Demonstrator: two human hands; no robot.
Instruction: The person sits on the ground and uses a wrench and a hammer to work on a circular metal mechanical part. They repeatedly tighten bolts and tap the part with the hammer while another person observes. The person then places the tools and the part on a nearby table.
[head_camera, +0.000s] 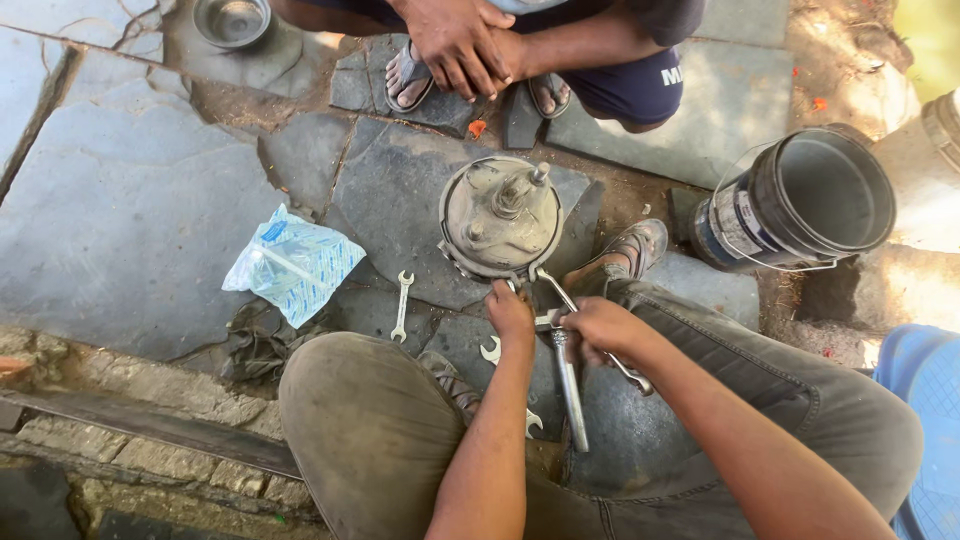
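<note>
Nearest, pliers (560, 330) are gripped in the right hand (598, 328), fingers curled tight for leverage. The left hand (510, 310) pinches the rim clamp, steadying the round metal housing (500, 215) on the stone paving (130, 210). Beyond, another person's clasped hands (462, 45) rest idle.

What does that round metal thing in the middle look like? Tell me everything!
The round metal part is a dusty, grey-brown drum shaped like a shallow dome, with a band around its rim. A short shaft with a shiny tip sticks up from its top, tilted a little. It sits on the stone paving. The left hand touches its near edge, and the right hand holds pliers against that rim.
</note>
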